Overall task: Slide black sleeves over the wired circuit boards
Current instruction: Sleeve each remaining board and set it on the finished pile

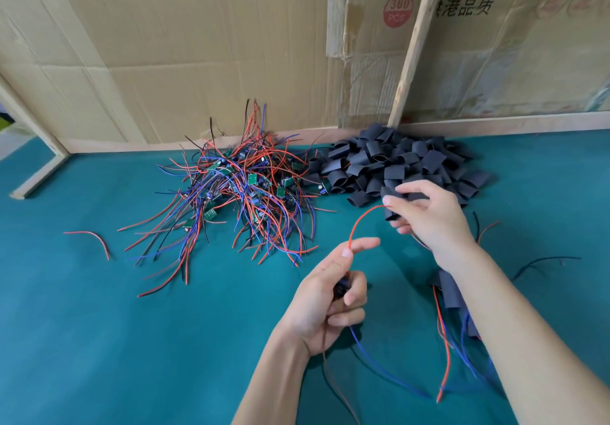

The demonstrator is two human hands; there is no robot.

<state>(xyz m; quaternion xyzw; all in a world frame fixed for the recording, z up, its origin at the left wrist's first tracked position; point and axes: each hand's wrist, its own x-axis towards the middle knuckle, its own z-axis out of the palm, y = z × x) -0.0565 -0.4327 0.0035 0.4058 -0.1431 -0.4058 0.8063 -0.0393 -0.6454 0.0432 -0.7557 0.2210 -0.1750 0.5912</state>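
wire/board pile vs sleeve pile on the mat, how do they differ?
The pile of wired boards is a loose tangle of red, blue and black leads with small green boards inside, sprawling toward the near edge. The pile of black sleeves is all one dark colour, short flattened tubes heaped compactly. The board pile lies left of the sleeve pile. The right hand is at the sleeve pile; no hand touches the board pile. Both rest on the green mat against the cardboard.

We see bright, even, soft light. Faint shadows sit under the hands on the green mat (pixel 99 325). Wide-angle distortion bends the cardboard wall (pixel 198 45) at the edges, and fine detail is slightly soft.
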